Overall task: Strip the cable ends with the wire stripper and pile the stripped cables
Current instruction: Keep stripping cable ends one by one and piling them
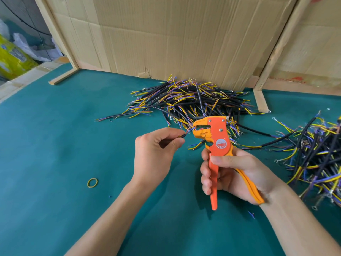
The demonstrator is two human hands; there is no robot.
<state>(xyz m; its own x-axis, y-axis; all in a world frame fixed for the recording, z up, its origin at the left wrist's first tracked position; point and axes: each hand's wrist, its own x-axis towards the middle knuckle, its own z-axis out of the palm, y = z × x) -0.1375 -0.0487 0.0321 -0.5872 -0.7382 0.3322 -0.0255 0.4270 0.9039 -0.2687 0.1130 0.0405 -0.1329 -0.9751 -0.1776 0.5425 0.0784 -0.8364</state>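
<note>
My right hand (234, 174) grips the two handles of an orange and yellow wire stripper (215, 137), held upright above the green table with its jaws pointing left. My left hand (156, 154) pinches a short black cable (53, 135) between thumb and fingers. The cable's thin coloured wire ends reach into the stripper's jaws. Behind the tool lies a big pile of black cables (191, 100) with yellow, blue and purple ends. A second pile of cables (317, 156) spreads out at the right edge.
A green cloth (55, 145) covers the table. Cardboard walls (166, 37) with wooden strips stand at the back and right. A yellow rubber band (92, 182) lies left of my left forearm. Small blue insulation bits (251, 214) lie near my right wrist.
</note>
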